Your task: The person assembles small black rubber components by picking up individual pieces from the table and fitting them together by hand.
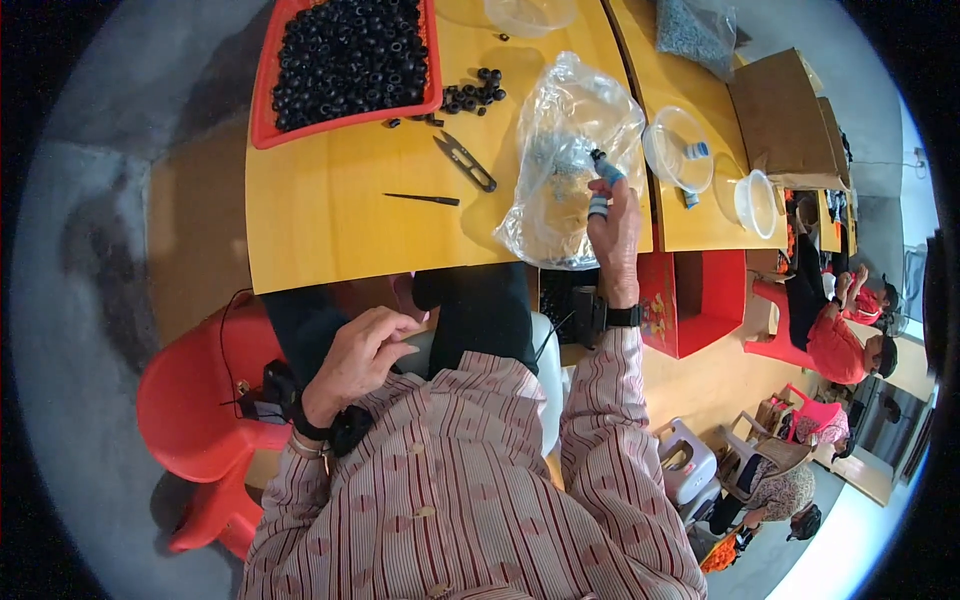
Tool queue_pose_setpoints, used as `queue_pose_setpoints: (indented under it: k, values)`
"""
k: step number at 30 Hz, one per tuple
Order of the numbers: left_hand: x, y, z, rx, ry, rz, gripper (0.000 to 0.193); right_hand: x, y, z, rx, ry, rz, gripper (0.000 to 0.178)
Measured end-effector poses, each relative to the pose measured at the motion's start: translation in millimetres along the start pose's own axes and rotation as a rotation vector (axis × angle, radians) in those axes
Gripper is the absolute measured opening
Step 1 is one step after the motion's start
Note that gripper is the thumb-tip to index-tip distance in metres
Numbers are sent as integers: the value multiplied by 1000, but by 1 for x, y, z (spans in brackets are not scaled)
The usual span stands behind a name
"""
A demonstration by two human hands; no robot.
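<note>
My right hand (pixel 615 225) reaches over a crumpled clear plastic bag (pixel 540 215) on the table. Its fingers, wrapped in pale blue and white bands, are pinched on a small black piece (pixel 599 155). Small greyish bits show inside the bag. My left hand (pixel 362 350) rests over my lap below the table edge, fingers loosely bent and thumb apart, with nothing visible in it. Left of the bag lie black thread snips (pixel 466 163) and a thin dark pointed tool (pixel 422 199).
A red tray (pixel 262 100) full of black ring-like pieces stands at the far left, with several loose pieces (pixel 475 95) beside it. Clear round tubs (pixel 757 205), a cardboard box (pixel 785 120) and a bag of grey bits (pixel 695 38) sit on the right. Other people sit farther right.
</note>
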State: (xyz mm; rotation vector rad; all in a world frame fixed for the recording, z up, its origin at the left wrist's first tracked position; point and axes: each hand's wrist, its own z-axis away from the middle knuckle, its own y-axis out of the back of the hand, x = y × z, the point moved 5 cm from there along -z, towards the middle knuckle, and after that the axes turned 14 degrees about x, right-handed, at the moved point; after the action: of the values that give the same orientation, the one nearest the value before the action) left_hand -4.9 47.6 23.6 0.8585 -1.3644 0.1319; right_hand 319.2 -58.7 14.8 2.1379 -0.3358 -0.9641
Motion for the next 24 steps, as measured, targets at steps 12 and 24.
queue_pose_setpoints:
  k: [12,24]
  values:
    - [-3,3,3,-7,18,-1,23,27,9,-22,125,39,85,33]
    - [-5,1,5,-13,19,22,25,-55,-36,-43,-55,207,-194,44]
